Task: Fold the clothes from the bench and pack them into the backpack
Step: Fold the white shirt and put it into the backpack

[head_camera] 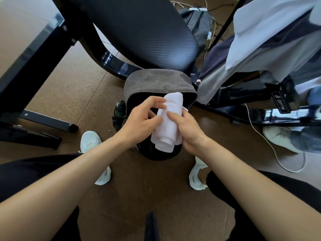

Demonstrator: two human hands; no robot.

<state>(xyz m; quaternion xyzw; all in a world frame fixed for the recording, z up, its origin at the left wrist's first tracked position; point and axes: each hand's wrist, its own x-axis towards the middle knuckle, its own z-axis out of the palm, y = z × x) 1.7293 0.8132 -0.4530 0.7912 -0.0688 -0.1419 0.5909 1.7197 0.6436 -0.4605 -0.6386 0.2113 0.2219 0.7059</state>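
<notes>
Since the rolled white garment [166, 126] is already bundled and sits over the open mouth of the backpack [156, 80], I judge I am at the packing step. Next I must lower it inside, end first, without letting it unroll. My right hand [189, 131] grips its right side, while my left hand [144, 119] holds the left between half-curled fingers and thumb.
</notes>
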